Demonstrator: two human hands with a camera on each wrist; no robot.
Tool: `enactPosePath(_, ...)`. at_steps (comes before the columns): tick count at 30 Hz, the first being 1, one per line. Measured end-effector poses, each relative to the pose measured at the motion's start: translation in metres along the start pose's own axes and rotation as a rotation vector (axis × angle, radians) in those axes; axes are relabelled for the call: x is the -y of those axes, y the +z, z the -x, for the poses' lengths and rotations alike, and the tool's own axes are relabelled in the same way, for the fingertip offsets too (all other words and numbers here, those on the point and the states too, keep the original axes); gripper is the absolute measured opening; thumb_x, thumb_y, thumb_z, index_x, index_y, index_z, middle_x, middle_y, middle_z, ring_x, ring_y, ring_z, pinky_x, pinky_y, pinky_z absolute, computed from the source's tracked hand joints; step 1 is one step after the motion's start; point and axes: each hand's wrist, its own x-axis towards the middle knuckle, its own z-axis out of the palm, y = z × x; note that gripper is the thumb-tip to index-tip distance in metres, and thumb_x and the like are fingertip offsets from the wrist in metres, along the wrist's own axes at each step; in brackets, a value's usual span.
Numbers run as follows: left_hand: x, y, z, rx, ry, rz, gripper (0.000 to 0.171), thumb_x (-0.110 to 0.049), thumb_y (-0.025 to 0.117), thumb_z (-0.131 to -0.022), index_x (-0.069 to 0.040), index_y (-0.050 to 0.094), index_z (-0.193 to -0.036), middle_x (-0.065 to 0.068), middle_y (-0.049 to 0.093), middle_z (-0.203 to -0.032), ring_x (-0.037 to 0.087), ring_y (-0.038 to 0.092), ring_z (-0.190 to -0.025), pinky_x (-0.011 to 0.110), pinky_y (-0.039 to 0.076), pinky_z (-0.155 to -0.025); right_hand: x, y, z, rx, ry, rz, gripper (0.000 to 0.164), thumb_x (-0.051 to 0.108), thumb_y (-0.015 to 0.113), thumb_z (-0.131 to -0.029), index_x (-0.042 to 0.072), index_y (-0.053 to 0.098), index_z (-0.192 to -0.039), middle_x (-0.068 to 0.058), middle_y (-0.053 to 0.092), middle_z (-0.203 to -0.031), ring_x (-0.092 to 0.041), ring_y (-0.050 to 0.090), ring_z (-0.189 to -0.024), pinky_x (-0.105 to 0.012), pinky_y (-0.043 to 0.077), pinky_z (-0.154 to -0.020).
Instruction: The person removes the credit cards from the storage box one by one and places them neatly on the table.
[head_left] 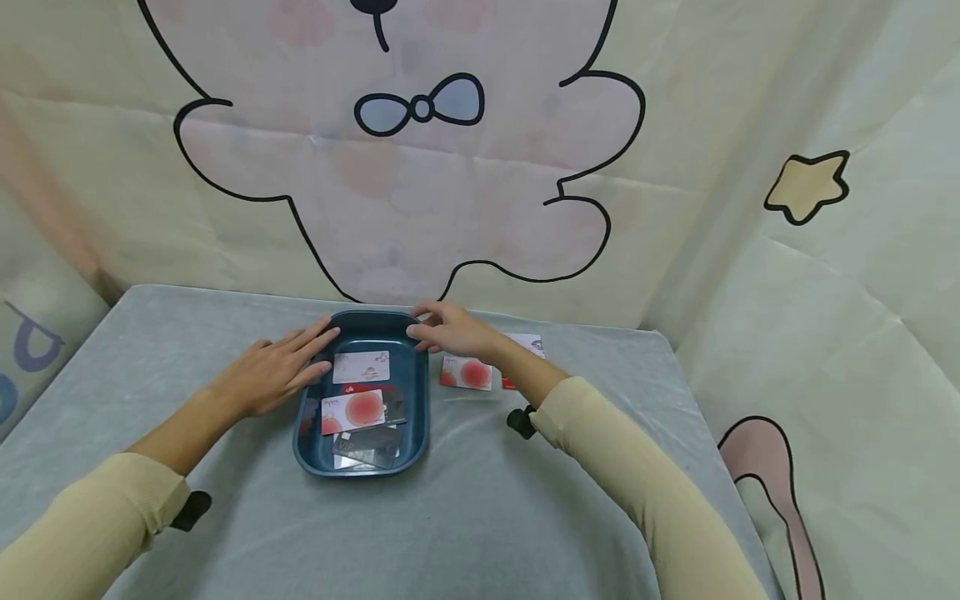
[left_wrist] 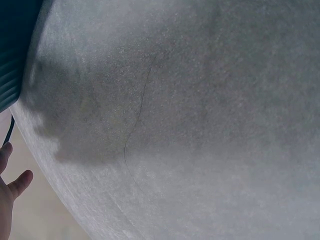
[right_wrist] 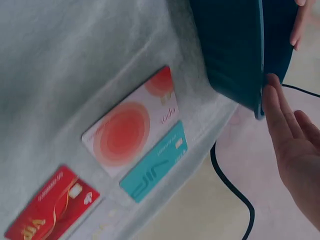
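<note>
A dark blue rectangular tray (head_left: 360, 327) stands on the cloth. Several cards lie inside: a white card (head_left: 362, 367), a card with a red circle (head_left: 354, 412), dark see-through cards (head_left: 367, 446) and a red edge beneath. My left hand (head_left: 273, 375), fingers stretched out, rests at the tray's left rim; only its edge shows in the left wrist view. At the far right corner, my right hand (head_left: 456, 332) touches the rim with nearly straight fingers (right_wrist: 280, 112). Beside the tray on the right lie another red-circle card (right_wrist: 122, 132), a teal card (right_wrist: 156, 162) and a red card (right_wrist: 52, 205).
A grey cloth (head_left: 480, 517) covers the table, whose far edge runs just behind the tray. Behind it hangs a pale curtain (head_left: 675, 125) with cartoon drawings. A white card (head_left: 529, 342) lies near the right forearm.
</note>
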Motion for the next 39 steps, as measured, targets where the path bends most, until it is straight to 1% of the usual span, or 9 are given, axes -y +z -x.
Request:
enactPosePath(3, 0.000, 0.000, 0.000, 0.000, 0.002, -0.001, 0.065, -0.042, 0.047, -0.103, -0.012, 0.029, -0.157, 0.017, 0.021, -0.163, 0.045, 0.037, -0.140, 0.071, 0.037, -0.099, 0.000, 0.006, -0.006, 0.039, 0.044, -0.009, 0.050, 0.024, 0.057, -0.103, -0.001, 0.043, -0.145, -0.024, 0.058, -0.133, -0.036, 0.066, -0.113, -0.037, 0.055, -0.093)
enactPosePath(8, 0.000, 0.000, 0.000, -0.004, -0.001, -0.005, 0.065, -0.042, 0.048, -0.103, -0.012, 0.029, -0.157, 0.018, 0.022, -0.163, 0.045, 0.037, -0.139, 0.071, 0.038, -0.098, 0.006, 0.013, -0.014, 0.030, 0.103, -0.025, 0.052, 0.025, 0.057, -0.103, 0.000, 0.042, -0.145, -0.022, 0.057, -0.137, -0.038, 0.064, -0.114, -0.033, 0.056, -0.088)
enactPosePath(10, 0.000, 0.000, 0.001, -0.003, -0.001, -0.004, 0.065, -0.042, 0.048, -0.103, -0.012, 0.029, -0.157, 0.017, 0.021, -0.163, 0.045, 0.037, -0.139, 0.071, 0.038, -0.098, 0.009, 0.014, -0.017, 0.033, 0.120, -0.027, 0.053, 0.025, 0.057, -0.103, 0.000, 0.041, -0.146, -0.022, 0.055, -0.138, -0.039, 0.064, -0.115, -0.034, 0.056, -0.088)
enactPosePath(13, 0.000, -0.001, 0.001, 0.003, -0.003, -0.003, 0.065, -0.042, 0.047, -0.103, -0.012, 0.028, -0.158, 0.017, 0.021, -0.163, 0.045, 0.037, -0.139, 0.071, 0.038, -0.098, 0.013, 0.018, -0.021, 0.061, 0.141, -0.023, 0.054, 0.026, 0.057, -0.103, 0.001, 0.040, -0.147, -0.022, 0.053, -0.140, -0.038, 0.064, -0.115, -0.036, 0.055, -0.091)
enactPosePath(19, 0.000, -0.002, 0.000, 0.012, 0.003, 0.001, 0.065, -0.042, 0.046, -0.104, -0.012, 0.026, -0.158, 0.017, 0.020, -0.164, 0.045, 0.037, -0.140, 0.071, 0.038, -0.098, 0.018, 0.025, -0.030, 0.117, 0.185, 0.026, 0.058, 0.031, 0.056, -0.103, 0.003, 0.037, -0.150, -0.020, 0.050, -0.143, -0.037, 0.065, -0.114, -0.039, 0.055, -0.092)
enactPosePath(26, 0.000, -0.002, 0.001, 0.017, -0.002, 0.010, 0.065, -0.042, 0.047, -0.104, -0.012, 0.027, -0.158, 0.017, 0.020, -0.164, 0.045, 0.036, -0.140, 0.071, 0.037, -0.099, 0.019, 0.030, -0.039, 0.123, 0.246, -0.003, 0.060, 0.032, 0.055, -0.103, 0.004, 0.034, -0.152, -0.019, 0.048, -0.145, -0.038, 0.063, -0.116, -0.038, 0.055, -0.092)
enactPosePath(31, 0.000, -0.001, 0.000, 0.019, 0.001, 0.001, 0.065, -0.043, 0.046, -0.104, -0.013, 0.026, -0.158, 0.017, 0.019, -0.164, 0.045, 0.037, -0.140, 0.071, 0.038, -0.098, 0.018, 0.034, -0.045, 0.131, 0.279, 0.023, 0.059, 0.033, 0.054, -0.104, 0.005, 0.035, -0.152, -0.018, 0.047, -0.146, -0.037, 0.064, -0.114, -0.038, 0.055, -0.092)
enactPosePath(36, 0.000, -0.001, 0.000, 0.022, -0.004, -0.002, 0.065, -0.043, 0.046, -0.104, -0.013, 0.026, -0.158, 0.017, 0.019, -0.164, 0.045, 0.037, -0.140, 0.072, 0.037, -0.098, 0.017, 0.037, -0.051, 0.140, 0.312, 0.015, 0.059, 0.034, 0.053, -0.104, 0.004, 0.035, -0.151, -0.020, 0.046, -0.144, -0.037, 0.064, -0.114, -0.039, 0.054, -0.093)
enactPosePath(39, 0.000, -0.001, -0.001, 0.022, -0.009, 0.000, 0.065, -0.043, 0.046, -0.103, -0.013, 0.027, -0.158, 0.016, 0.019, -0.164, 0.045, 0.037, -0.140, 0.072, 0.037, -0.098, 0.018, 0.039, -0.052, 0.148, 0.317, 0.018, 0.058, 0.034, 0.053, -0.104, 0.003, 0.037, -0.150, -0.020, 0.048, -0.142, -0.038, 0.064, -0.114, -0.040, 0.054, -0.094)
